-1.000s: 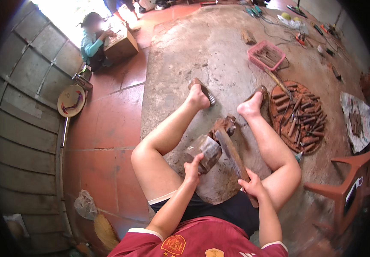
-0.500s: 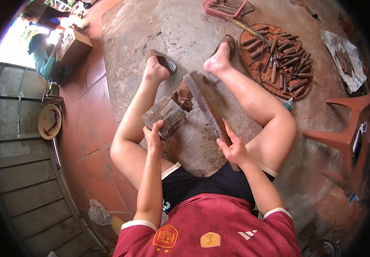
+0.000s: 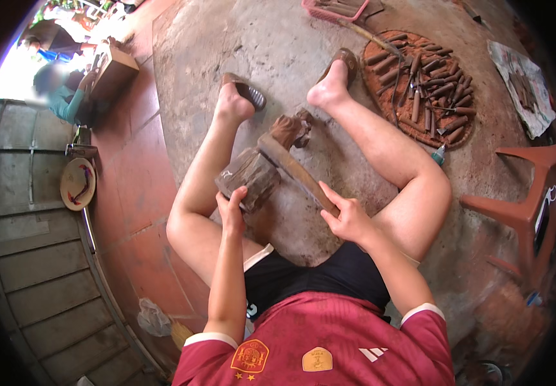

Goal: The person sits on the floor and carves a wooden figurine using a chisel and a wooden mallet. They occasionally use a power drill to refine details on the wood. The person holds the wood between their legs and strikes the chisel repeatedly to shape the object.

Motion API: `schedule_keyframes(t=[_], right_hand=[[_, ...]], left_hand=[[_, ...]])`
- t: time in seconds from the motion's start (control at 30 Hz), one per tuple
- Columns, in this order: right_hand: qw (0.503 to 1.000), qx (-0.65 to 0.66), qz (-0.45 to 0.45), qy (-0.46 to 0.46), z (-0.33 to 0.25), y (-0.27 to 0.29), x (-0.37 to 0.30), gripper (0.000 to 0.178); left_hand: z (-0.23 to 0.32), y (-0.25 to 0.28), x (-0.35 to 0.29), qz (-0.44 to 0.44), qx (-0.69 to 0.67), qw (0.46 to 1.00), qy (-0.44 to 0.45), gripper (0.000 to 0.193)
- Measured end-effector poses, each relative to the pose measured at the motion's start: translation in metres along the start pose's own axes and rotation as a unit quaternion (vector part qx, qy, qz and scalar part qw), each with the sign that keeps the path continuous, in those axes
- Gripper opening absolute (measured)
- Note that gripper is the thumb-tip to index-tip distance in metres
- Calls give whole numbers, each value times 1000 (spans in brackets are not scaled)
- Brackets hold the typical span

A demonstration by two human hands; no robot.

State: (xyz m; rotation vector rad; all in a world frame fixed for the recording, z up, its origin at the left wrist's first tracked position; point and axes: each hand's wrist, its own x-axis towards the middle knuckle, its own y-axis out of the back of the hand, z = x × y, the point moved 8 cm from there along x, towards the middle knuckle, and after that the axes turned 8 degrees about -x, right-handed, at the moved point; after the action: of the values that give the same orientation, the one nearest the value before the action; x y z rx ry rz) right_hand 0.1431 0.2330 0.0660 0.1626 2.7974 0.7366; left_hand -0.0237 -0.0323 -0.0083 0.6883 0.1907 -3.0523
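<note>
Between my bent legs, my left hand (image 3: 231,209) grips the near end of a carved wooden piece (image 3: 252,179). That end is a greyish-brown block, while its far end is brown and carved in uneven, rounded shapes. My right hand (image 3: 347,217) is wrapped round the narrow end of a long wooden club (image 3: 297,172), its thumb laid along the wood. The club slants up and left, and its broad far end lies at the right upper edge of the carved piece. Whether the two touch I cannot tell.
Ahead on the right, several chisels (image 3: 429,96) with wooden handles lie on a round reddish mat. Beyond are a pink basket (image 3: 336,10) and a pale sack (image 3: 521,90). A brown plastic stool (image 3: 526,186) stands right. At far left, a person works by a wooden box (image 3: 116,69).
My right hand has tilted the club left and brought its far end down to the carved piece. The carved piece has shifted or turned slightly, showing more of its far end.
</note>
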Motion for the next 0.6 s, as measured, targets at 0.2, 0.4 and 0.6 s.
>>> schedule_keyframes(t=[0.2, 0.4, 0.6], right_hand=[[971, 80, 193, 116, -18, 19, -9, 67], [997, 3, 58, 60, -2, 3, -3, 66], [999, 17, 38, 9, 4, -6, -2, 67]], left_hand=[[-6, -1, 0, -29, -28, 999, 0, 58], [-15, -2, -9, -5, -56, 998, 28, 47], [-26, 8, 1, -13, -47, 998, 32, 60]])
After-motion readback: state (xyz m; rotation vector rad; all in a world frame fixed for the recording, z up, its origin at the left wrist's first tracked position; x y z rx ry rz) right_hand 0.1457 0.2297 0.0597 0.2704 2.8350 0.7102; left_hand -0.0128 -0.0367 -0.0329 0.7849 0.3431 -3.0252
